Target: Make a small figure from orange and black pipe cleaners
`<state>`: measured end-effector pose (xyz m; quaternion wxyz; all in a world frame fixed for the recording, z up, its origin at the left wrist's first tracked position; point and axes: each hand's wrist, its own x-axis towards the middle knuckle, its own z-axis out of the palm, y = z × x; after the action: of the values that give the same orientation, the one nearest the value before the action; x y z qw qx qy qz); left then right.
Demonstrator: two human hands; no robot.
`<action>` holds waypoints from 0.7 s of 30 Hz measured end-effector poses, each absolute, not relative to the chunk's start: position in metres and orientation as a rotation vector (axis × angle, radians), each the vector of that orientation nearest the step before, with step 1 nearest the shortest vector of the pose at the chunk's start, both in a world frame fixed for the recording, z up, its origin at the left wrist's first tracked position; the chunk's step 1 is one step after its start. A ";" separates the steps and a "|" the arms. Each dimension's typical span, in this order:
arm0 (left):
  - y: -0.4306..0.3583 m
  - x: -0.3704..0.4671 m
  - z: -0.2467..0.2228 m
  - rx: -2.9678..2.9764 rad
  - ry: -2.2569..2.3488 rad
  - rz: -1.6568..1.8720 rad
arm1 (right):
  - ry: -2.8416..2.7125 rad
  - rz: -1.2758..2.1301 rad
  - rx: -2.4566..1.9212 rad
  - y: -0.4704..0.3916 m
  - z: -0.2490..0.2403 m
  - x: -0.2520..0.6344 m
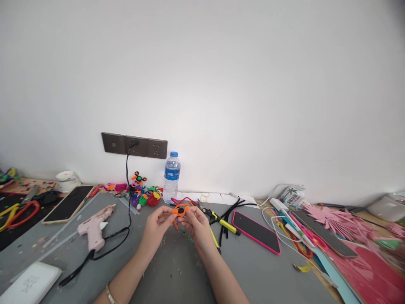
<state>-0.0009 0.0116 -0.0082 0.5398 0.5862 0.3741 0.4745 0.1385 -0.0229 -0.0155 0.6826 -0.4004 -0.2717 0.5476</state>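
Between my two hands is a small orange pipe-cleaner figure (180,210) with a black middle, held above the grey mat (177,270). My left hand (159,221) pinches its left side between thumb and fingers. On the other side, my right hand (196,221) has its fingertips closed on the right part. Fingers cover some of the figure. Just right of my right hand lie yellow-and-black pliers (221,219) and several black pipe cleaners (234,207). Red and pink pipe cleaners (186,200) lie behind the hands.
A pink glue gun (93,226) with its black cord lies left, near a white power bank (33,282). A water bottle (171,179) stands by the wall, beside colourful pipe-cleaner figures (147,196). Phones lie on both sides, one pink-edged (256,232). Scissors (23,213) sit far left.
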 end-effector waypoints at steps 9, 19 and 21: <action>0.009 0.003 -0.006 1.331 0.886 1.083 | -0.470 1.329 -0.805 -0.024 -0.010 0.143; 0.006 0.007 -0.009 1.328 0.786 0.922 | -0.416 1.424 -0.759 -0.023 -0.008 0.146; 0.006 0.007 -0.009 1.333 0.781 0.927 | -0.437 1.439 -0.760 -0.024 -0.007 0.145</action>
<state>0.0066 0.0061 -0.0095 0.6209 0.5800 0.3398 0.4032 0.1454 -0.0240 -0.0074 0.6656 -0.3365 -0.1937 0.6374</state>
